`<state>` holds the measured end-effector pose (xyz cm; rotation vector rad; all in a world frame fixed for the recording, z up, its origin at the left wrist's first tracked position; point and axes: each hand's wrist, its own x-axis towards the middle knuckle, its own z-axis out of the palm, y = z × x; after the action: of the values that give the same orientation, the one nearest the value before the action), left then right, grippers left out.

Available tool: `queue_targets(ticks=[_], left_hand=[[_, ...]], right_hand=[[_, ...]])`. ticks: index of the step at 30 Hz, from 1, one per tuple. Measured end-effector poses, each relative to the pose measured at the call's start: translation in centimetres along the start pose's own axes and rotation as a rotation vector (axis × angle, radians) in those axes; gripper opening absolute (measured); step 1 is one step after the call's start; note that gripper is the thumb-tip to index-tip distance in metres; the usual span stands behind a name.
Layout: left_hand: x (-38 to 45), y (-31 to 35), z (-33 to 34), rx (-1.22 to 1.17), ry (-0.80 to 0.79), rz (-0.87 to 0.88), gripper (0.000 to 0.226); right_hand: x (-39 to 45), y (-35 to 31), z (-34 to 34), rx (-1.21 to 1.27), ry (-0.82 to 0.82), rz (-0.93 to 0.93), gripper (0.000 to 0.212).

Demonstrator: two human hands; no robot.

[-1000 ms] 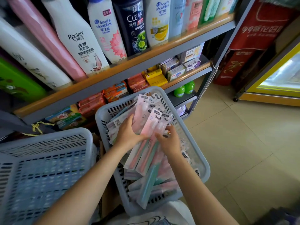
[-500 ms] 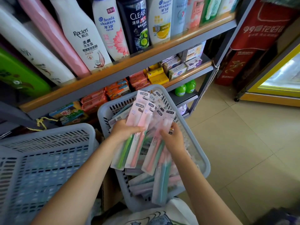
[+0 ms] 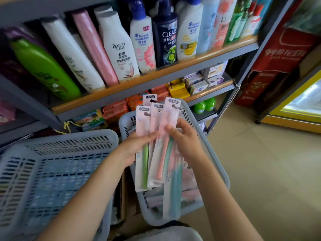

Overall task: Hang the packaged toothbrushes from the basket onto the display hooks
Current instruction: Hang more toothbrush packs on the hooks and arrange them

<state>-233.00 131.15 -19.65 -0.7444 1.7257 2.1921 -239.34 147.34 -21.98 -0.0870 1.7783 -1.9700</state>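
Your left hand [image 3: 134,148] and right hand [image 3: 184,141] both gripped a fanned bunch of packs [image 3: 157,136], fingers curled round their middles, held upright above the basket [image 3: 215,162], below the shelf [image 3: 156,73].

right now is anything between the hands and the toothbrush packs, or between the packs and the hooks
Nothing is between them: the left hand and right hand both already grip the fanned toothbrush packs above the basket. No display hooks are in view, so that path cannot be judged.
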Motion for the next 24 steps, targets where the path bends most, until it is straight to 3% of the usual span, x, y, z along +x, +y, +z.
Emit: queue_targets(ticks=[3, 10, 14, 18, 24], left_hand=[[-2.9, 0.4, -1.0, 0.013, -0.007, 0.089, 0.051], [-11.2, 0.4, -8.2, -0.122, 0.153, 0.235, 0.049], [-18.7, -1.9, -16.4, -0.254, 0.247, 0.263, 0.057], [-27.9, -4.7, -24.7, -0.36, 0.373, 0.327, 0.049], [-37.8, -8.5, -31.8, -0.451, 0.384, 0.306, 0.054]], right_hand=[[-1.2, -1.7, 3.0, -0.066, 0.002, -0.069, 0.006], [-5.7, -4.1, 13.0, -0.144, -0.095, -0.208, 0.007], [-9.8, -3.6, 21.6, -0.288, -0.133, -0.254, 0.01], [-14.1, -3.5, 31.8, -0.249, -0.163, -0.252, 0.013], [-19.7, -2.6, 46.3, -0.275, -0.215, -0.34, 0.006]])
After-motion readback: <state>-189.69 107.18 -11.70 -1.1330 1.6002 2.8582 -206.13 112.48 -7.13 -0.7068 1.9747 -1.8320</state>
